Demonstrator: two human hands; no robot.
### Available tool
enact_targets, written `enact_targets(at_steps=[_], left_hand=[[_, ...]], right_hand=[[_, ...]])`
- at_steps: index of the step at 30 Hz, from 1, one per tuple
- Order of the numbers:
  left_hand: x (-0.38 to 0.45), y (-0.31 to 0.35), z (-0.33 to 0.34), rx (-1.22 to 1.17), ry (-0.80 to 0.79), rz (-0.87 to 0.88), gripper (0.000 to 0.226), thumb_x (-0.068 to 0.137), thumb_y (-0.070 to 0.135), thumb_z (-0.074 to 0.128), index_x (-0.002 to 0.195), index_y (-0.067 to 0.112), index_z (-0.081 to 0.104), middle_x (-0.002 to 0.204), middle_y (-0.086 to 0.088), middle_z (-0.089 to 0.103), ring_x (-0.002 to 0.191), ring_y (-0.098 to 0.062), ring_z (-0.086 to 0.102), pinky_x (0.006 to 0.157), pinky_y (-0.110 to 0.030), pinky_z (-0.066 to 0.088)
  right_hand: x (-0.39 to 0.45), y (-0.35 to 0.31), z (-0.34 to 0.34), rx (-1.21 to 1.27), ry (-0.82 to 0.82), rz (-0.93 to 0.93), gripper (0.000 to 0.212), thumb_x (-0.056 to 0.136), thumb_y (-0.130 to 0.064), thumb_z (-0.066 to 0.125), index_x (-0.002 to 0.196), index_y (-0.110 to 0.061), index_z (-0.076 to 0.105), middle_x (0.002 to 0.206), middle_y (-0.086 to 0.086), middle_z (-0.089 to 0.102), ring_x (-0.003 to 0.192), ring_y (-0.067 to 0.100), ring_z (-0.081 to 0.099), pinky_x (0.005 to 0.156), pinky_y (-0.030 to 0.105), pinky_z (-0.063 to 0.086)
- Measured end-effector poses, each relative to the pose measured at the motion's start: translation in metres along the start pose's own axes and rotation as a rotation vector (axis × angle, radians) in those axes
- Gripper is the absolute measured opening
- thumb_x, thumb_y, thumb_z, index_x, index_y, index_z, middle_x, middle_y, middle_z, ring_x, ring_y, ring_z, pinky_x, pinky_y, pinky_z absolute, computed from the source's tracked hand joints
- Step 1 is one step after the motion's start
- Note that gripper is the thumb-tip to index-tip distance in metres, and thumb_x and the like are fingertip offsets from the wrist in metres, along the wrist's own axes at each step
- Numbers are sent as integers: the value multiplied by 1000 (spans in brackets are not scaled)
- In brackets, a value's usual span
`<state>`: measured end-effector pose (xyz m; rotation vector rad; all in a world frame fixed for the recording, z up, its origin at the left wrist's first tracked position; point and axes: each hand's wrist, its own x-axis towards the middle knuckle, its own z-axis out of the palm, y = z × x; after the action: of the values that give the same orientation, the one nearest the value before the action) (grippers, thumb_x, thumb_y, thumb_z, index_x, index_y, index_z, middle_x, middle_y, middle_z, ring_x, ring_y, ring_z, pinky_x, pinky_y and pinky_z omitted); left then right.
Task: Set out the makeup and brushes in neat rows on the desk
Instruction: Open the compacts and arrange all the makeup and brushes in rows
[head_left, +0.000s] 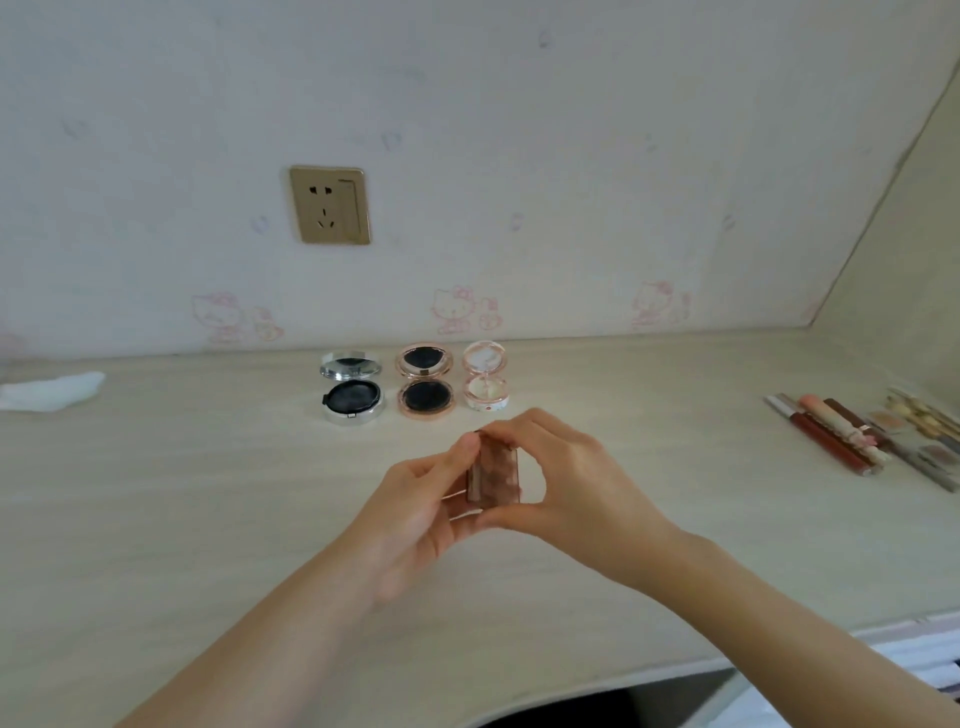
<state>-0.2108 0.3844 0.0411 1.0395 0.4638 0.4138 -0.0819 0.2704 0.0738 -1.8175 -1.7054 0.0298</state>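
Note:
A small brown-pink rectangular palette (493, 475) is held above the middle of the desk (208, 493) by both hands. My left hand (421, 514) grips its left side and bottom. My right hand (566, 483) pinches its top and lower right corner. Behind it three round compacts lie open in a row near the wall: a silver one (352, 393), a rose-gold one (426, 387) and a small white-pink one (485, 383). A pile of lip tubes, brushes and small palettes (872, 436) lies at the desk's right end.
A crumpled white tissue (52, 392) lies at the far left of the desk. A gold wall socket (330, 205) sits above the compacts. The desk's front edge curves inward at the bottom right, with a side panel rising at the right.

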Motion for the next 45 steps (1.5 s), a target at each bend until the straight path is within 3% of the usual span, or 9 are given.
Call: enact_targets(at_steps=[6,10,13,17,26,34,40,42,45], left_hand=[[-16,3,-28,-7,15,-16,51,77,46,65,100,1,73,105,-25,68,90,-30,68,72,-31,55],[-18,3,-37,-44,34,-22,50,76,47,63,99,3,74,104,-24,68,89,-27,67,76,-33,56],[-17,5,-40,-103,80,-38,46,77,44,62,93,2,74,109,-29,65,90,-31,68,76,-36,57],[-14,10,-42,-173,77,-42,47,83,40,56,99,-1,73,112,-26,67,101,-36,67,76,-38,59],[-16,7,-39,-226,-8,-75,45,88,30,50,108,-7,68,117,-30,63,108,-40,63,78,-39,58],[-17,10,-44,-216,-27,-100,49,88,29,52,117,-11,58,117,-31,62,108,-42,62,76,-39,58],[-23,8,-53,74,135,-3,39,90,33,55,111,2,67,104,-21,71,94,-34,70,74,-35,59],[-27,7,-59,275,210,95,32,91,28,60,117,10,64,98,-11,74,90,-28,71,76,-33,59],[-31,5,-68,702,286,245,39,83,22,72,119,29,60,93,8,75,87,-8,69,78,-21,52]], right_hand=[[13,-9,14,74,-120,-22,61,68,-50,77,123,-32,58,107,-15,60,101,1,56,90,21,45],[19,-10,22,138,-123,2,58,74,-41,77,128,-33,57,119,-17,62,111,-5,53,95,9,38],[19,-7,24,154,-76,25,44,82,-35,72,124,-30,61,120,-19,63,113,-8,53,97,10,38],[23,-4,21,177,-11,27,25,91,-26,63,116,-32,67,109,-23,68,104,-11,57,89,6,40],[40,8,27,649,5,328,19,94,-11,56,101,-20,72,93,-6,75,90,8,70,89,31,55],[48,8,32,892,0,447,17,96,-14,55,96,-11,71,92,5,74,87,21,71,79,37,59],[52,14,36,940,-4,493,16,96,-13,55,97,-11,71,90,5,74,83,17,71,67,31,59],[53,18,37,919,-9,510,17,96,-12,56,95,-12,72,89,5,75,82,16,71,68,30,59],[53,23,43,910,-37,548,17,96,-11,55,92,-13,72,87,5,75,81,17,71,69,31,59]])
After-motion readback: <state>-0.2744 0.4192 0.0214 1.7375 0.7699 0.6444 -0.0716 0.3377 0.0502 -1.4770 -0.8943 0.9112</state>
